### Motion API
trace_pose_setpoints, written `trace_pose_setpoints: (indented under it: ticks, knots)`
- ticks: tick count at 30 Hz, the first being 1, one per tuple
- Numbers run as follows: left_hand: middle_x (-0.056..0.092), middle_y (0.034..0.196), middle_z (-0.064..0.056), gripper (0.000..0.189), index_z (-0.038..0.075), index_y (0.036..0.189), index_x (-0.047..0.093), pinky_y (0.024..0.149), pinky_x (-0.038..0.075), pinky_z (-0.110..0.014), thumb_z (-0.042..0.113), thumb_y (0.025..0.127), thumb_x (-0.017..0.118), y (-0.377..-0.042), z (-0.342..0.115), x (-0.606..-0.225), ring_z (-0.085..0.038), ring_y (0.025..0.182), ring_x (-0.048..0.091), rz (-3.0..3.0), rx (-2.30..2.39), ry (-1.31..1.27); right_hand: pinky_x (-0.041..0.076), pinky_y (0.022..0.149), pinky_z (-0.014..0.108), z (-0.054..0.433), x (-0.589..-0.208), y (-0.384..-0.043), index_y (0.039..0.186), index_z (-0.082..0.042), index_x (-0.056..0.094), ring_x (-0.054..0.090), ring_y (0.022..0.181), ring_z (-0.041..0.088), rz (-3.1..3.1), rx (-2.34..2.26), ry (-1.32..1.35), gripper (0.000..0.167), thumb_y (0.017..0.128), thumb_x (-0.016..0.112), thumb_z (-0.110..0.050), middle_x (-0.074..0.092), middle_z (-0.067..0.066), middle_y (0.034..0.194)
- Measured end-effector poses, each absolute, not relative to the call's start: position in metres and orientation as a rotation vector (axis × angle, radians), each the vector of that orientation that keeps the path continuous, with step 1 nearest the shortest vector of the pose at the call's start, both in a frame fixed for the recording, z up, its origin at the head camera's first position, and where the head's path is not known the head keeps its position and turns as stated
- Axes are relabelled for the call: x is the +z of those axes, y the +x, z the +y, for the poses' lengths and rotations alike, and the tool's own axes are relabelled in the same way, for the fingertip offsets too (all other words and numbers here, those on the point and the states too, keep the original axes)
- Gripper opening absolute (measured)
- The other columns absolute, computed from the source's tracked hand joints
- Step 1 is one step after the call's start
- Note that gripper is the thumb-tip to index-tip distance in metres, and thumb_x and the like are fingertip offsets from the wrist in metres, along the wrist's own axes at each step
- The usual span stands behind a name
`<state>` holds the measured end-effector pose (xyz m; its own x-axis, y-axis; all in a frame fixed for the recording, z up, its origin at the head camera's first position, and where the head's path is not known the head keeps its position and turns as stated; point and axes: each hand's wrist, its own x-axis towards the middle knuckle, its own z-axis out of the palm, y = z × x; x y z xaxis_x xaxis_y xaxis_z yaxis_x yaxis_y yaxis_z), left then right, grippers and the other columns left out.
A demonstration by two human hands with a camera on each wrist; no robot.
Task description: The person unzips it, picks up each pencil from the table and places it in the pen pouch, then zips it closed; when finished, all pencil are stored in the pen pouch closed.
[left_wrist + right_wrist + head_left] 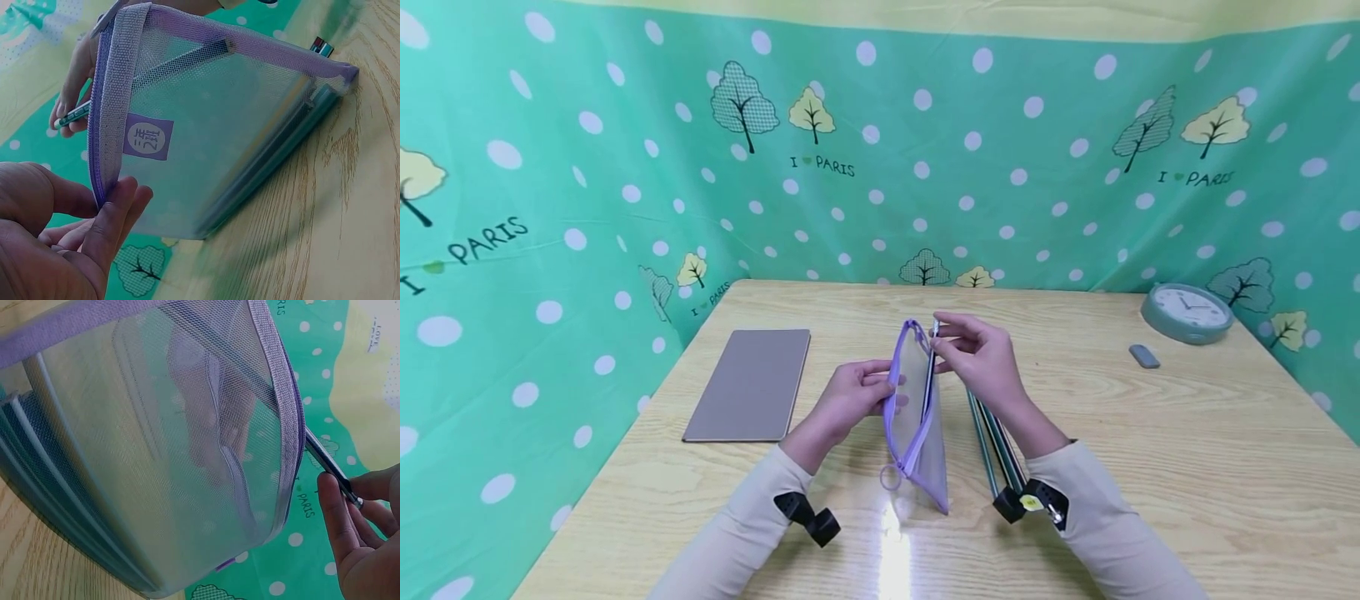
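My left hand (850, 392) pinches the zipped edge of a pale mesh pouch (934, 467) with purple trim, its mouth spread apart. My right hand (977, 350) pinches one end of a dark pencil (326, 461) between thumb and fingers; the pencil slants through the mouth into the pouch. In the left wrist view, a purple label (149, 137) shows on the mesh. Several long green and dark pencils show through the mesh along the pouch's bottom. More pencils (1002, 450) lie on the table, partly hidden under my right forearm.
A grey-brown notebook (748, 387) lies to the left on the wooden table (1150, 467). Over on the right are a small grey block (1144, 357), perhaps an eraser, and a round clock (1187, 313). A green dotted curtain (850, 217) stands along the table's back and left.
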<state>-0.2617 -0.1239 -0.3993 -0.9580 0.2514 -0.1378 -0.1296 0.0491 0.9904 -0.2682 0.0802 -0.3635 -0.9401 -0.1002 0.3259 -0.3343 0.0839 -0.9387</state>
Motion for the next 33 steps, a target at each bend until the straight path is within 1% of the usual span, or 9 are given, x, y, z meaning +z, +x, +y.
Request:
trace_pose_setpoints:
  ticks: [4, 7, 13, 16, 25, 27, 31, 33]
  knots:
    - [0.068, 0.126, -0.029, 0.040, -0.011, 0.143, 0.053, 0.084, 0.065, -0.031, -0.001, 0.103, 0.057, -0.2618, -0.1239, -0.3987, -0.017, 0.086, 0.076, 2.054, 1.996, 0.120, 0.066, 0.066, 0.029, 0.0827, -0.3639, -0.2684, 0.129, 0.012, 0.064, 0.069, 0.077, 0.004, -2.192, 1.940, 0.428, 0.035, 0.095, 0.067, 0.008, 0.068, 0.035, 0.112]
    - [0.069, 0.126, -0.029, 0.041, -0.011, 0.143, 0.052, 0.084, 0.065, -0.032, -0.002, 0.103, 0.057, -0.2621, -0.1243, -0.3989, -0.014, 0.083, 0.076, 2.056, 2.000, 0.123, 0.066, 0.066, 0.030, 0.0839, -0.3651, -0.2697, 0.129, 0.012, 0.065, 0.071, 0.078, 0.008, -2.212, 1.925, 0.428, 0.035, 0.094, 0.067, 0.009, 0.069, 0.035, 0.110]
    - [0.069, 0.125, -0.028, 0.041, -0.011, 0.142, 0.053, 0.083, 0.065, -0.031, -0.002, 0.103, 0.057, -0.2620, -0.1249, -0.3992, -0.013, 0.083, 0.075, 2.049, 2.007, 0.122, 0.066, 0.066, 0.031, 0.0820, -0.3671, -0.2693, 0.129, 0.012, 0.065, 0.074, 0.085, 0.026, -2.272, 1.872, 0.483, 0.035, 0.094, 0.068, 0.007, 0.070, 0.033, 0.110]
    - [0.070, 0.124, -0.027, 0.040, -0.011, 0.142, 0.053, 0.082, 0.065, -0.030, -0.001, 0.103, 0.058, -0.2621, -0.1252, -0.3995, -0.013, 0.083, 0.076, 2.048, 2.005, 0.116, 0.066, 0.065, 0.030, 0.0809, -0.3682, -0.2689, 0.128, 0.011, 0.065, 0.074, 0.087, 0.032, -2.283, 1.836, 0.491, 0.035, 0.094, 0.068, 0.007, 0.070, 0.032, 0.109]
    - [0.069, 0.125, -0.028, 0.041, -0.012, 0.143, 0.052, 0.082, 0.065, -0.029, -0.002, 0.103, 0.057, -0.2620, -0.1255, -0.3997, -0.011, 0.081, 0.075, 2.046, 2.000, 0.127, 0.067, 0.065, 0.032, 0.0787, -0.3695, -0.2674, 0.129, 0.008, 0.066, 0.074, 0.085, 0.035, -2.301, 1.786, 0.531, 0.036, 0.094, 0.070, 0.005, 0.072, 0.029, 0.106]
    - [0.069, 0.124, -0.028, 0.041, -0.012, 0.142, 0.052, 0.082, 0.065, -0.030, -0.002, 0.103, 0.057, -0.2620, -0.1255, -0.3994, -0.011, 0.081, 0.075, 2.050, 1.998, 0.135, 0.067, 0.065, 0.032, 0.0791, -0.3697, -0.2672, 0.130, 0.008, 0.066, 0.074, 0.086, 0.038, -2.305, 1.775, 0.536, 0.036, 0.094, 0.069, 0.005, 0.072, 0.029, 0.107]
    - [0.068, 0.124, -0.030, 0.043, -0.013, 0.142, 0.052, 0.083, 0.065, -0.033, -0.004, 0.101, 0.058, -0.2618, -0.1257, -0.3991, -0.017, 0.086, 0.076, 2.064, 1.999, 0.154, 0.067, 0.066, 0.032, 0.0807, -0.3706, -0.2678, 0.130, 0.009, 0.065, 0.073, 0.089, 0.045, -2.309, 1.768, 0.537, 0.035, 0.095, 0.066, 0.007, 0.072, 0.030, 0.107]
    - [0.067, 0.125, -0.031, 0.044, -0.013, 0.142, 0.052, 0.083, 0.065, -0.035, -0.004, 0.100, 0.058, -0.2620, -0.1262, -0.3991, -0.020, 0.088, 0.077, 2.069, 1.996, 0.155, 0.066, 0.066, 0.031, 0.0813, -0.3698, -0.2682, 0.129, 0.009, 0.066, 0.072, 0.090, 0.047, -2.312, 1.767, 0.532, 0.034, 0.095, 0.065, 0.007, 0.072, 0.030, 0.107]
